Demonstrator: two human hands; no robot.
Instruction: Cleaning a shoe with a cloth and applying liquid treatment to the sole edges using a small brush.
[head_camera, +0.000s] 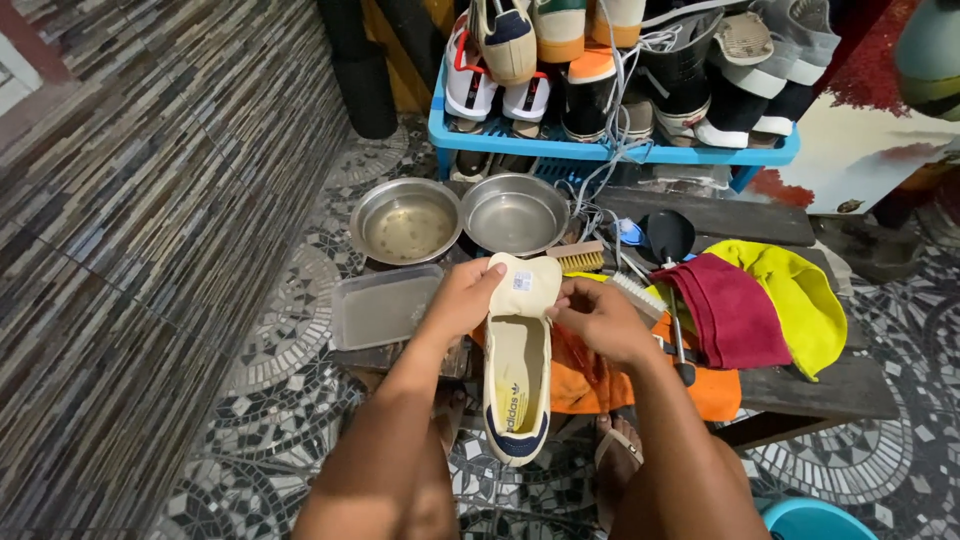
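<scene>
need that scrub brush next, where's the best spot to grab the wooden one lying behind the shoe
Probably by the wooden back, from above. The wooden brush lies on its side on the bench beside the right metal bowl, its pale bristles facing the person, so the long wooden back gives fingers a flat, firm hold. The right hand, now on the cream shoe, is nearer than the left hand.

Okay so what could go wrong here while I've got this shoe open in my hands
The shoe is held in the air by its tongue, left hand and right hand both at the top; it might slip and drop onto the orange cloth. The two metal bowls sit just beyond your hands, at least one holding liquid, so a reach forward could tip them.
</scene>
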